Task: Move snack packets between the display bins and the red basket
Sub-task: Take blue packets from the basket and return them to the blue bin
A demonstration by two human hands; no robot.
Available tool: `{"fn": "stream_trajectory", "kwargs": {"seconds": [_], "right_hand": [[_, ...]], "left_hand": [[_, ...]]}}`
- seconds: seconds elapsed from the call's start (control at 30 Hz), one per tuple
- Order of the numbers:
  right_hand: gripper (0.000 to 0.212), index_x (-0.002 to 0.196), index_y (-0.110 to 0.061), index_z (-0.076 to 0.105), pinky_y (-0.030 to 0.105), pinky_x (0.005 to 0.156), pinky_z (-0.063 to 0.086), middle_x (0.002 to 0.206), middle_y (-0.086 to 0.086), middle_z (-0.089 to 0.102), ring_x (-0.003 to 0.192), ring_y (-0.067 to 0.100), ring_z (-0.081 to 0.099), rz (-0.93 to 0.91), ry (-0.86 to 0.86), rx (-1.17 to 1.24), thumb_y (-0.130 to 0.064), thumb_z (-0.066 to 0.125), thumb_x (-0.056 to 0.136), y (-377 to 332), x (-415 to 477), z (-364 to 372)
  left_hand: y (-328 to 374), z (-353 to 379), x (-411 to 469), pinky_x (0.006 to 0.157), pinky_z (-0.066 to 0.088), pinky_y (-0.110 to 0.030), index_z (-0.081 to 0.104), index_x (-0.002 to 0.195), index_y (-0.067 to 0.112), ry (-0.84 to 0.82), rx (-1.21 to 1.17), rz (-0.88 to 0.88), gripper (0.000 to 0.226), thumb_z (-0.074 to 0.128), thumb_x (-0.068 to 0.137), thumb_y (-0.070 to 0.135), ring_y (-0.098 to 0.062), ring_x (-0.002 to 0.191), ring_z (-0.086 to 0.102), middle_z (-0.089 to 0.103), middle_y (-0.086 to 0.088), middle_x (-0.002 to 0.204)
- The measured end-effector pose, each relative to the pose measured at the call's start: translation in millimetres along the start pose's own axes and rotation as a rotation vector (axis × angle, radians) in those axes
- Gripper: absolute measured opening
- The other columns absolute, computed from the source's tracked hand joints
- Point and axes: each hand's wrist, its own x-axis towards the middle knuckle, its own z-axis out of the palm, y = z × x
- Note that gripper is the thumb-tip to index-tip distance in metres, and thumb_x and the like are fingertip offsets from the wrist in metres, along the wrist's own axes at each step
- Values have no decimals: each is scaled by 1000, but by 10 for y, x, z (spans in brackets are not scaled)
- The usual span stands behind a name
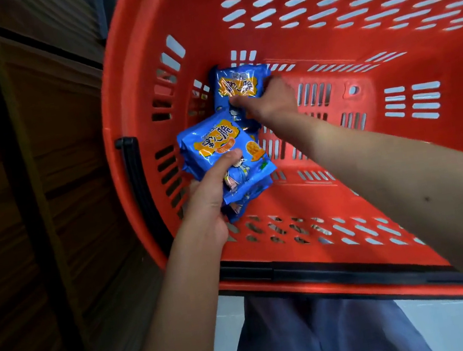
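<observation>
Inside the red basket (322,26), the left hand (207,203) gripped a small stack of blue snack packets (221,153) close to the left wall. The right hand (270,100), deeper in, grasped one more blue packet (237,84) at the far left corner.

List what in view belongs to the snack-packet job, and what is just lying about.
Job: red basket; stack of blue packets, held by the left hand; single blue packet in the basket, gripped by the right hand.
Just there: dark wooden panels on the left; blue trousers; pale floor.
</observation>
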Motion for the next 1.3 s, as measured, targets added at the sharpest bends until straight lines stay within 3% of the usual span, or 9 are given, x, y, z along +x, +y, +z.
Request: {"fn": "stream_trajectory", "kwargs": {"seconds": [0.23,0.4,0.63,0.7,0.77,0.83,0.97,1.07,1.3], "right_hand": [[56,106,-10,63,41,85,54,108,9,67,97,27,66,123,7,184,-38,83,62,7,67,66],[29,76,-19,55,39,82,53,90,5,66,86,25,66,106,79,215,-30,80,68,67,-123,-117],[45,61,-21,30,18,43,28,57,-5,34,52,11,29,91,115,320,-16,71,79,-24,-1243,-864],[33,67,-17,40,15,49,33,64,4,47,57,15,42,70,53,378,-11,69,82,-152,-1734,-1229],[16,95,-4,54,34,76,49,95,19,65,85,27,62,54,-7,486,-3,65,84,-361,-2289,-1626],[33,116,1,51,47,92,48,115,23,62,102,32,61,21,-44,560,2,61,85,-587,-2868,-2031],[24,111,6,58,46,82,48,111,26,63,84,24,58,-100,-56,586,4,57,87,-927,-3886,-2735],[15,101,0,61,25,64,50,91,12,66,62,7,62,-193,-40,596,3,57,86,-1035,-4544,-3110],[19,97,-16,64,32,74,57,92,-1,72,78,15,70,-342,-237,633,-2,59,86,-902,-5617,-3336]], "left_hand": [[-18,-47,-35,90,54,-45,72,94,16,22,-35,5,20,73,75,19,-27,89,70,74,-8,97],[21,-24,-190,94,50,-50,68,110,10,53,-49,12,38,74,74,18,-32,100,67,71,-12,107],[255,6,-1144,93,50,-52,60,124,6,54,-1,23,46,70,79,13,-37,105,64,67,-17,116],[395,44,-1602,84,56,-46,60,123,6,23,32,55,43,68,81,11,-34,100,66,67,-17,116],[559,74,-2130,64,59,-34,63,119,6,-5,67,93,39,68,81,12,-26,82,70,68,-16,110],[715,86,-2697,60,59,-32,63,118,6,-34,79,130,38,68,81,12,-22,74,70,69,-16,110],[941,39,-3811,51,55,-28,62,115,5,-127,51,234,33,66,82,8,-19,67,72,73,-11,96],[978,-63,-4509,52,55,-26,63,106,10,-180,37,336,27,66,80,7,-17,67,72,75,-4,83],[651,-501,-5570,53,54,-23,61,114,11,-174,-58,463,46,70,70,16,-17,70,71,74,-4,87]]}}
